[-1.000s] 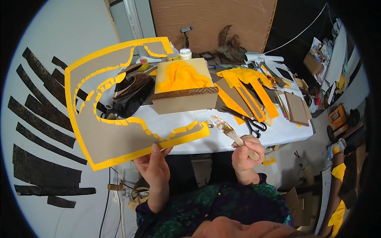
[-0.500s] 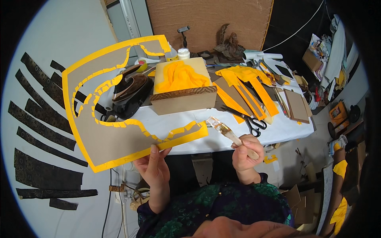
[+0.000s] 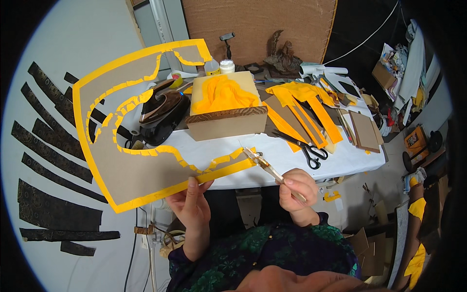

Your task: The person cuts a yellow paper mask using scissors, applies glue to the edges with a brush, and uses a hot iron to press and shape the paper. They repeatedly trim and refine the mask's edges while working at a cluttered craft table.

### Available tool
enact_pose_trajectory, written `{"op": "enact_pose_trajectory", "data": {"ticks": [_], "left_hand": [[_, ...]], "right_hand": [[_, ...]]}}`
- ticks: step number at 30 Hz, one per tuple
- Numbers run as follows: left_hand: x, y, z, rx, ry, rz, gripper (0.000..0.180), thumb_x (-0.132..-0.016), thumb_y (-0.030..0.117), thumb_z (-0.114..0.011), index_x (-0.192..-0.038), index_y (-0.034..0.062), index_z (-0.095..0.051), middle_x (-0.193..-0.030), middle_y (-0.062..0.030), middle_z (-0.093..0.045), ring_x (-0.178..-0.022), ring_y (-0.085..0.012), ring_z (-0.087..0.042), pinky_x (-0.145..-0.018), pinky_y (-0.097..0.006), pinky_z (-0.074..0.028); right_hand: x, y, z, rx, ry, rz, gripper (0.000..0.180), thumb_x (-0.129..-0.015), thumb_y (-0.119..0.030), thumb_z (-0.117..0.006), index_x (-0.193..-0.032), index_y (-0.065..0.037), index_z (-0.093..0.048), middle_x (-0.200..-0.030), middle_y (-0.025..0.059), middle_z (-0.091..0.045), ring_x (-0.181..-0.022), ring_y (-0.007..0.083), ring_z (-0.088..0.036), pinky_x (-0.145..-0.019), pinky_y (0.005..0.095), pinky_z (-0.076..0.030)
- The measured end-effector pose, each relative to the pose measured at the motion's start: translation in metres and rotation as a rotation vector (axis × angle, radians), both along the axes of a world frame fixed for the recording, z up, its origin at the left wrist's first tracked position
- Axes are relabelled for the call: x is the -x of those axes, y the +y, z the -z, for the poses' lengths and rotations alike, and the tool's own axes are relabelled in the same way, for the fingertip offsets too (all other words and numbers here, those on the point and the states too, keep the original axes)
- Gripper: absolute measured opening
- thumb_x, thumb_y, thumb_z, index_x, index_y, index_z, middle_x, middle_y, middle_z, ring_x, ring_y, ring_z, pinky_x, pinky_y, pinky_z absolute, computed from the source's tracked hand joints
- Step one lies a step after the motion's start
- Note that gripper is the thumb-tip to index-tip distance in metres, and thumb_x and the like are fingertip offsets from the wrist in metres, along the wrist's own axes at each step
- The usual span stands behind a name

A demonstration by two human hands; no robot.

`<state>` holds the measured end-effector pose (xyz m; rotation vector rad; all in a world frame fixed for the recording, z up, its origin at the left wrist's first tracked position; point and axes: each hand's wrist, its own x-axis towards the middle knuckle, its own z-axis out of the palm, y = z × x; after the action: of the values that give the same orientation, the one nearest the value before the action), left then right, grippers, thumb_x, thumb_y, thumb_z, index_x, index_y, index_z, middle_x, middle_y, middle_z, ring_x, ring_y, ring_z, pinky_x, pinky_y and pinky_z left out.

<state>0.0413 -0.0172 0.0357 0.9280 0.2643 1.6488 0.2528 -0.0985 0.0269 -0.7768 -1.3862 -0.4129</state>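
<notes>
My left hand (image 3: 190,202) grips the lower edge of a large curved cardboard cut-out (image 3: 131,175) edged with yellow fabric, held up over the table's left end. My right hand (image 3: 296,189) holds a paintbrush (image 3: 265,166) by its handle. The bristle tip touches the yellow strip at the cut-out's right end.
The white table (image 3: 292,153) carries a cardboard box with yellow fabric (image 3: 224,104), a dark iron (image 3: 163,114), black scissors (image 3: 304,148), yellow fabric strips (image 3: 304,104), cardboard pieces (image 3: 365,130) and glue bottles (image 3: 219,65). Dark patterned strips (image 3: 46,151) lie on the floor at left.
The brush has moved left until its tip meets the cut-out's right end. The cut-out has shifted slightly in my left hand.
</notes>
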Motion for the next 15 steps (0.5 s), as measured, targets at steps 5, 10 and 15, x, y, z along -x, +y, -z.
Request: {"op": "enact_pose_trajectory", "data": {"ticks": [5,10,15], "left_hand": [[-0.0011,-0.0007,-0.0008,0.000,0.003,-0.012,0.036,-0.095,-0.004,-0.056,-0.130,-0.0007,-0.048,-0.118,-0.0166,-0.063,-0.105,-0.0260,-0.067,-0.080,-0.042,-0.064],[-0.0008,-0.0016,-0.0013,-0.012,-0.003,-0.008,0.037,-0.095,-0.004,-0.057,-0.130,-0.0005,-0.048,-0.119,-0.0165,-0.062,-0.106,-0.0258,-0.067,-0.080,-0.042,-0.064],[-0.0010,-0.0021,-0.0019,-0.019,-0.012,-0.001,0.037,-0.095,-0.004,-0.057,-0.130,-0.0003,-0.048,-0.119,-0.0166,-0.062,-0.106,-0.0258,-0.067,-0.081,-0.042,-0.064]], "right_hand": [[-0.0009,-0.0028,0.0019,-0.018,-0.006,0.013,0.018,-0.079,0.003,-0.072,-0.096,0.002,-0.065,-0.074,0.0133,-0.066,-0.058,0.0245,-0.063,-0.053,0.0305,-0.052],[-0.0005,-0.0048,-0.0030,0.020,-0.068,0.042,0.017,-0.080,0.002,-0.072,-0.095,0.003,-0.064,-0.075,0.0132,-0.066,-0.058,0.0247,-0.064,-0.053,0.0312,-0.053],[0.0006,-0.0037,-0.0009,-0.010,-0.037,0.024,0.018,-0.080,0.003,-0.072,-0.096,0.003,-0.064,-0.074,0.0130,-0.066,-0.059,0.0249,-0.064,-0.054,0.0314,-0.053]]}}
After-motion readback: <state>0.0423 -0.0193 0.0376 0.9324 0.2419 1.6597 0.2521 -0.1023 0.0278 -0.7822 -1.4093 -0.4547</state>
